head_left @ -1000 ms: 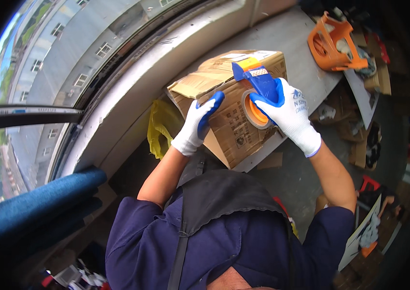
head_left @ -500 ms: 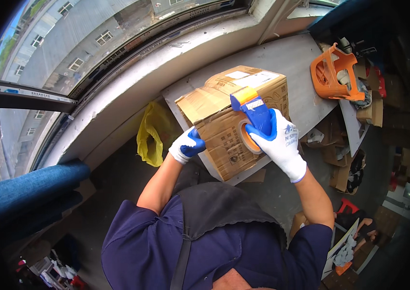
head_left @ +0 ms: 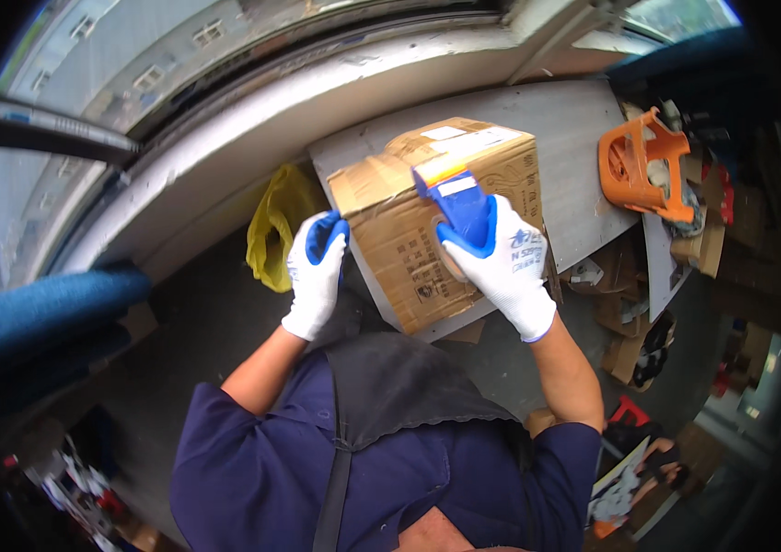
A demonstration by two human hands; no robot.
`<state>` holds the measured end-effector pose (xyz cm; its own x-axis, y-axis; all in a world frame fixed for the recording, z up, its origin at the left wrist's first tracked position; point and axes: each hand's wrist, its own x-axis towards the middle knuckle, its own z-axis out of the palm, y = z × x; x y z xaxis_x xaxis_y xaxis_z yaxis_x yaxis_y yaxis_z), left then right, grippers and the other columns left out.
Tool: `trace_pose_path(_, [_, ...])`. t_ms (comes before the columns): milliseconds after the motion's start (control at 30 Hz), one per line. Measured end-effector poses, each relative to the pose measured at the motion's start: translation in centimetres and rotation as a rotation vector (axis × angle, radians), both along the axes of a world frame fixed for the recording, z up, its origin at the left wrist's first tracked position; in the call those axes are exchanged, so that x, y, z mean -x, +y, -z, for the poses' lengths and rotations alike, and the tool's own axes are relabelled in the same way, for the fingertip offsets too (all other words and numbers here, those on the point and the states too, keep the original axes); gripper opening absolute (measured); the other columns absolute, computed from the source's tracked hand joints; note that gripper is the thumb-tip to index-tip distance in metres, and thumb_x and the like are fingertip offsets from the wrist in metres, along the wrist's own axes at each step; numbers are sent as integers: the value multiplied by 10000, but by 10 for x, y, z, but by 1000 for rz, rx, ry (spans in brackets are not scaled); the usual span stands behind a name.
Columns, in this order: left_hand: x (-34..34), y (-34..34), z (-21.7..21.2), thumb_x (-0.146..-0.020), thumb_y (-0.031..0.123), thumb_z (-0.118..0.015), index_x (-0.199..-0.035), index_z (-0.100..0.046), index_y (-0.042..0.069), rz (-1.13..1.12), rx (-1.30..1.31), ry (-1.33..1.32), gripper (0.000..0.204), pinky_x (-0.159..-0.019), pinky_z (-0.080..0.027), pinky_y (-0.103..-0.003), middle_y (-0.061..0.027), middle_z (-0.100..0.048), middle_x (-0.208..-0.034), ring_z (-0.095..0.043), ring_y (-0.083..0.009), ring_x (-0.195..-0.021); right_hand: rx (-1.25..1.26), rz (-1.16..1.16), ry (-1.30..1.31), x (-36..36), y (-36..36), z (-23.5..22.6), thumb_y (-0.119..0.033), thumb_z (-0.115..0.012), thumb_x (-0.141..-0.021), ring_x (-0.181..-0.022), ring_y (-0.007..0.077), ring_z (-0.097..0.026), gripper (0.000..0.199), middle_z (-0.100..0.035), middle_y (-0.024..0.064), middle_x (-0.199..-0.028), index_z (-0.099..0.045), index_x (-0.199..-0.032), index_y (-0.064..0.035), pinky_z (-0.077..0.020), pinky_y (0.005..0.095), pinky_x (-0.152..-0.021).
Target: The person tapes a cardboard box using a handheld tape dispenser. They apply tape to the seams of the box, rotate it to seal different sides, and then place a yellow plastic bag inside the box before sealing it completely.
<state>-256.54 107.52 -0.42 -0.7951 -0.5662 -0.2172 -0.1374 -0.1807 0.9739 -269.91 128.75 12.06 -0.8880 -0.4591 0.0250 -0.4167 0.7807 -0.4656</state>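
A cardboard box [head_left: 404,262] sits on the grey table in front of me, its near side facing me. My right hand [head_left: 505,267], in a white glove with blue palm, grips a blue tape dispenser [head_left: 464,207] with an orange-yellow edge at its head. The tape roll [head_left: 445,248] on it is partly hidden behind my fingers, against the box's near side. Next to the box's left corner is my left hand [head_left: 315,267], gloved alike. Its fingers are half curled and apart from the thumb, with the blue palm showing and nothing visible in it.
An upturned orange plastic stool [head_left: 643,166] lies at the right end of the table [head_left: 584,120]. A yellow plastic bag [head_left: 271,235] hangs left of the box. Windows and a sill [head_left: 225,143] run along the back. Open cartons [head_left: 625,313] and another person [head_left: 662,465] are on the right.
My left hand has turned and loosened its curl, and sits a little farther from the box's near side. My right hand still holds the tape dispenser. The whole view has shifted slightly.
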Motion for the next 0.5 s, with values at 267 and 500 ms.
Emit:
trace_pose_path(267, [94,-26,-26,-832,379,-795,-1523,-515,96,494,1119,194,798,-1227,-326,-500,-210,-509,-1540,-438,-389,-1464,-70,-19,-41,9,-17,1,-536,-821,-787,-858,395,-743,578,-748,204,-920,-675,-1047,-40,-586,479,-774])
trace_pose_path(500, [165,-40,-29,-867,430,-804,-1533,-503,94,1004,886,158,804,-1185,-413,-417,-180,-585,-1480,-567,-305,-1357,-167,17,-38,25,-15,4,-626,-777,-773,-899,355,-761,689,-764,202,-937,-723,-1064,-4,-590,444,-805])
